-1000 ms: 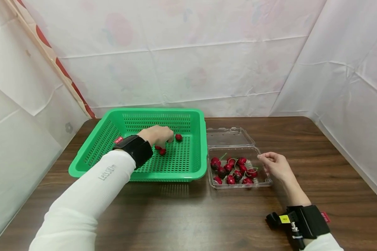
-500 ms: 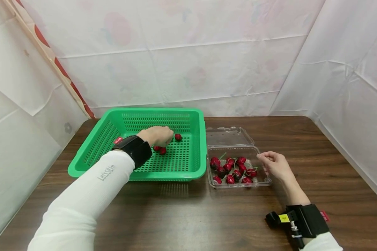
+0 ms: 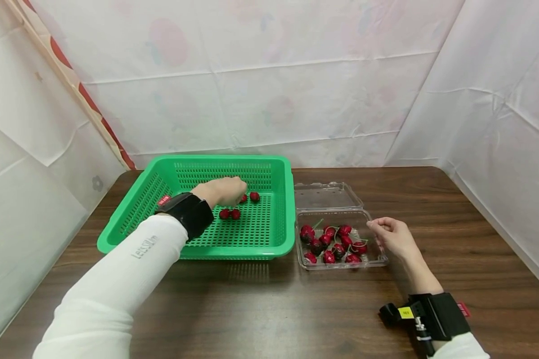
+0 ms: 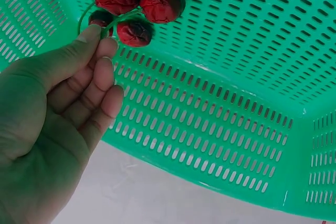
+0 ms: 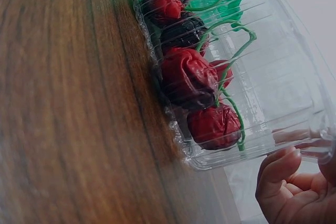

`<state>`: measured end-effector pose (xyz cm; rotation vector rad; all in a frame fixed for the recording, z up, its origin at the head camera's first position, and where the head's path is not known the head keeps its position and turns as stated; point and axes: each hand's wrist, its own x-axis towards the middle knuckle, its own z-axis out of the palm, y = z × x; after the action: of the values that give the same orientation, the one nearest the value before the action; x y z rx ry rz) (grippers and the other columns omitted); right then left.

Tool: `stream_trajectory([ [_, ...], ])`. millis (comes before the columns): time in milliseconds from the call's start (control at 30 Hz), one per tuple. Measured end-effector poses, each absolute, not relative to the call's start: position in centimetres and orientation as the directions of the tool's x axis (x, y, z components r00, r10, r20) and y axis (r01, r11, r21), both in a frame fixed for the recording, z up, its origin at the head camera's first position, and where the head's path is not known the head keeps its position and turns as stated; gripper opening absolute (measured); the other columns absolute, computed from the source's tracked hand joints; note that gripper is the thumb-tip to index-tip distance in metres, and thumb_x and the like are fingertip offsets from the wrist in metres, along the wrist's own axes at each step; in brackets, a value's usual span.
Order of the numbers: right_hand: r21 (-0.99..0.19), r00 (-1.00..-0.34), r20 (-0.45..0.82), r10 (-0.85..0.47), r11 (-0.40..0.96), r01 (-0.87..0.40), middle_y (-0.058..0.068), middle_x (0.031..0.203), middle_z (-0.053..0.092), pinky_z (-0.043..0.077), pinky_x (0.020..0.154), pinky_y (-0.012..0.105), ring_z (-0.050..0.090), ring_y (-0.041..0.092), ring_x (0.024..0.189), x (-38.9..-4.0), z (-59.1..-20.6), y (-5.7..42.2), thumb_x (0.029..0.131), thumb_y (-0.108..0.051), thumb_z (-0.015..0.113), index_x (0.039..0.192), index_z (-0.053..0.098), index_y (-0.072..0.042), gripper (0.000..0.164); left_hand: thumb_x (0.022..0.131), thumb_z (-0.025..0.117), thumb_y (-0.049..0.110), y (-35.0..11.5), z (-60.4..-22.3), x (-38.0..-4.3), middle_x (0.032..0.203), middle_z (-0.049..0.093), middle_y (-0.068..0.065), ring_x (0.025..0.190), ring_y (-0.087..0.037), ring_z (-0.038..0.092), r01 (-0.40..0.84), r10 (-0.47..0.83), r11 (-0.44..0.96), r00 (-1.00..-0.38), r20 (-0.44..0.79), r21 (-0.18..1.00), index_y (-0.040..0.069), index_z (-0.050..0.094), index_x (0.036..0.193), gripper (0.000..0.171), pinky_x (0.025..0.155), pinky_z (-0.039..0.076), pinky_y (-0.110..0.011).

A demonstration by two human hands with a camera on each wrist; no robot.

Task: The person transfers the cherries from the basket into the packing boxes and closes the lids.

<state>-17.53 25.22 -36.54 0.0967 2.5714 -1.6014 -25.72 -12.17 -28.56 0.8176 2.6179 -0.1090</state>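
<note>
The white left sleeve (image 3: 117,279) — with grey lettering (image 3: 144,247) — meets a broad black wristband (image 3: 190,214) with a red tag (image 3: 163,200). The right wristband (image 3: 446,316), also black, adds a yellow label (image 3: 405,312), a silvery fitting (image 3: 419,324) and another red tag (image 3: 463,309).

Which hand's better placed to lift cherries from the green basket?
Left hand, likely: it pinches a cherry stem over the basket; the right hand holds the clear container by its rim.

Head view: bright, diffuse light leaves pale glare on dark-brown wooden tabletop (image 3: 269,304). Left wrist view: greenish cast tints bare left hand (image 4: 63,90). Right wrist view: tabletop appears soft.
</note>
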Motion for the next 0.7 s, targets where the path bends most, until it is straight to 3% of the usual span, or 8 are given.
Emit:
stream_trajectory([
  [67, -0.89, -0.992, -0.128, -0.002, 0.441, 0.114, 0.0, 0.059, 0.047, 0.041, 0.045, 0.026, 0.043, 0.009, 0.047, -17.5, -36.5, 25.2, 0.091, -0.025, 0.05, 0.1, 0.047, 0.011, 0.037, 0.086, 0.047, -0.002, -12.1, -28.3, -25.7, 0.069, 0.033, -0.004, 0.052, -0.012, 0.02, 0.566, 0.535, 0.823, -0.752, -0.385, 0.038, 0.012, 0.036, 0.066, 0.028, 0.052, 0.023, -0.028],
  [233, -0.888, -0.992, -0.129, 0.004, 0.445, 0.117, 0.0, 0.06, 0.048, 0.041, 0.045, 0.026, 0.044, 0.009, 0.048, -17.5, -36.5, 25.2, 0.091, -0.026, 0.05, 0.1, 0.047, 0.01, 0.037, 0.087, 0.048, -0.002, -12.0, -27.8, -25.8, 0.073, 0.042, -0.006, 0.055, -0.013, 0.03, 0.555, 0.536, 0.83, -0.767, -0.352, 0.055, 0.007, 0.05, 0.076, 0.014, 0.055, 0.028, -0.028],
  [333, -0.885, -0.992, -0.13, 0.004, 0.451, 0.117, 0.0, 0.06, 0.048, 0.041, 0.045, 0.026, 0.044, 0.009, 0.048, -17.5, -36.5, 25.2, 0.091, -0.026, 0.05, 0.101, 0.047, 0.01, 0.037, 0.088, 0.047, -0.001, -11.9, -27.7, -25.8, 0.072, 0.042, -0.006, 0.056, -0.014, 0.03, 0.53, 0.521, 0.845, -0.786, -0.333, 0.071, 0.005, 0.051, 0.081, 0.01, 0.055, 0.028, -0.029],
  [533, -0.885, -0.993, -0.122, 0.001, 0.453, 0.109, 0.0, 0.059, 0.048, 0.041, 0.045, 0.026, 0.044, 0.009, 0.048, -17.6, -36.6, 25.3, 0.091, -0.024, 0.05, 0.1, 0.048, 0.011, 0.036, 0.085, 0.049, -0.003, -11.4, -27.8, -25.8, 0.06, 0.024, 0.001, 0.053, -0.013, 0.022, 0.531, 0.533, 0.843, -0.799, -0.28, 0.089, 0.014, 0.035, 0.062, 0.032, 0.054, 0.026, -0.027],
  [700, -0.883, -0.993, -0.119, 0.0, 0.458, 0.105, 0.0, 0.059, 0.047, 0.041, 0.045, 0.026, 0.044, 0.009, 0.047, -17.7, -36.6, 25.3, 0.091, -0.025, 0.05, 0.099, 0.048, 0.01, 0.037, 0.085, 0.047, -0.004, -10.9, -27.6, -25.7, 0.056, 0.017, 0.002, 0.051, -0.012, 0.015, 0.527, 0.542, 0.84, -0.807, -0.236, 0.129, 0.016, 0.026, 0.057, 0.04, 0.053, 0.023, -0.027],
])
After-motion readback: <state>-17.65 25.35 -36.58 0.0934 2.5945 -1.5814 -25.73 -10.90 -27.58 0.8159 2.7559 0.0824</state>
